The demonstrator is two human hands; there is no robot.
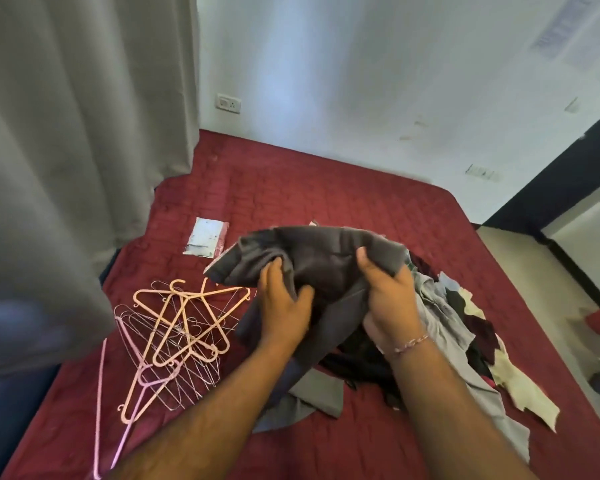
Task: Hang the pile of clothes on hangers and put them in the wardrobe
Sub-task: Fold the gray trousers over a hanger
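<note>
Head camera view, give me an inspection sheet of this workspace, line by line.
Surface: red quilted bed cover.
Job's things: dark grey garment lifted above the clothes pile; tangled hangers lying left of the pile, plastic and wire.
Clutter: flat white packet beyond the hangers.
Hands: left hand and right hand both grip the garment, fingers curled into the cloth.
Cables: nothing seen.
Surroundings: grey curtain at left, white wall with socket.
</note>
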